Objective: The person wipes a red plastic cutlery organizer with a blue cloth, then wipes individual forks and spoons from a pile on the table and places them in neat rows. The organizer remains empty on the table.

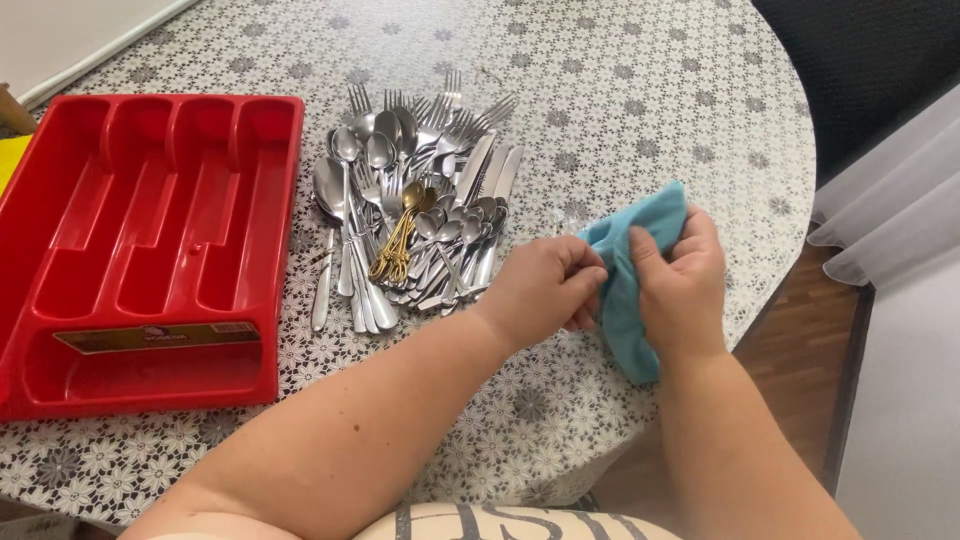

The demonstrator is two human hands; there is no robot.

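Note:
Both of my hands hold a light blue cloth [640,225] above the right part of the table. My left hand [545,290] pinches its left edge with closed fingers. My right hand [680,280] grips the cloth from the right, thumb pressed onto the fabric. Whether anything is wrapped inside the cloth cannot be seen. Just left of my hands lies a heap of steel cutlery [420,190]: forks, spoons and knives, with a few small gold-coloured spoons [398,240] on top.
An empty red plastic cutlery tray [255,370] with long compartments sits at the left on the flower-patterned tablecloth [620,90]. The rounded table edge runs at the right, with wooden floor and a white curtain [890,200] beyond.

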